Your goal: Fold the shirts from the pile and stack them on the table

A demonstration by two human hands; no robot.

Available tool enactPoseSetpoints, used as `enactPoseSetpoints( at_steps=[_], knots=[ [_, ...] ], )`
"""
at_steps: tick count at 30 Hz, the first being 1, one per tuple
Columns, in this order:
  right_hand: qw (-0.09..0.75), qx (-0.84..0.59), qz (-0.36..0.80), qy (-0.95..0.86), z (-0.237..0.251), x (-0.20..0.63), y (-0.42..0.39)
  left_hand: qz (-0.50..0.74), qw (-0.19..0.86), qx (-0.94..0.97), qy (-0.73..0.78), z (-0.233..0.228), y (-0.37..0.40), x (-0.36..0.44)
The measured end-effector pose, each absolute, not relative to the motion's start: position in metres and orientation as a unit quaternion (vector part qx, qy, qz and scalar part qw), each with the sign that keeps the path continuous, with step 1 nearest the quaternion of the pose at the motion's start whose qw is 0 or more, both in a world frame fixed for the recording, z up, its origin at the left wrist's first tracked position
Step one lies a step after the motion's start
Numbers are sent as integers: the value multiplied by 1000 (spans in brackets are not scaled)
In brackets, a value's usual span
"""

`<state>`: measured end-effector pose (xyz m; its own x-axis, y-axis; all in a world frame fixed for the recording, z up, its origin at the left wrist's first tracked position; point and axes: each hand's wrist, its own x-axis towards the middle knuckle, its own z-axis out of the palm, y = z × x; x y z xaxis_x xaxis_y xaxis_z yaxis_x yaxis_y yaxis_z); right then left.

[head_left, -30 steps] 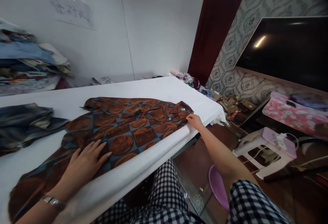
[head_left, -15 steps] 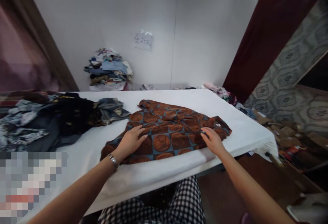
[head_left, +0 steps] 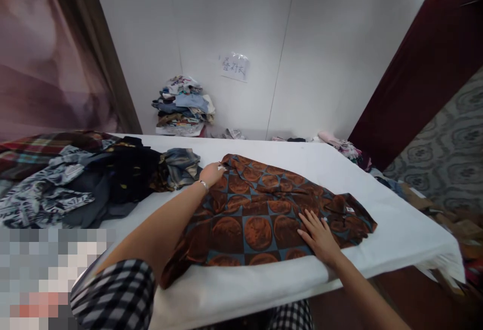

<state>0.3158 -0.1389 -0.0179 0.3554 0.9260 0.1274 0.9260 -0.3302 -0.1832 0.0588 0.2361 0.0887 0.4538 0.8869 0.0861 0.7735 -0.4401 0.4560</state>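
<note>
A brown shirt [head_left: 258,232] with orange circles and blue patches lies spread on the white-covered table [head_left: 405,229]. Its collar, with a small white label, points to the right. My left hand [head_left: 212,174] reaches to the shirt's far left corner, fingers closed on the fabric there; a metal bracelet is on that wrist. Pressed flat on the near right part of the shirt is my right hand [head_left: 320,234], fingers spread. Its palm hides a bit of the patterned cloth.
Dark and patterned clothes [head_left: 113,174] lie heaped on the table's left side. Behind the table's far edge rises a stack of folded clothes [head_left: 184,106]. A pink and dark bundle [head_left: 345,149] sits at the far right edge. A paper sign [head_left: 234,67] hangs on the wall.
My left hand has moved from the shirt's near left part to its far left corner and closed on it. My right hand now lies flatter on the cloth. The view has shifted left.
</note>
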Motion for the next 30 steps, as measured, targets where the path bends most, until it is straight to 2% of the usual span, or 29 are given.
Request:
enactPoseSetpoints(
  at_steps=[13, 19, 24, 27, 30],
  knots=[
    [89, -822, -3, -562, -17, 313, -143, 178, 295, 700, 625, 65, 308, 118],
    [98, -824, -1, -559, -12, 309, -143, 247, 385, 696, 554, 78, 312, 137],
    [108, -829, 31, -547, -5, 307, -140, 377, 454, 697, 408, 133, 275, 166],
    [173, -827, 83, -528, 3, 310, -142, 412, 473, 720, 296, 166, 229, 173],
    [336, -799, 167, -469, 19, 310, -145, 397, 462, 780, 144, 176, 167, 169]
  ],
)
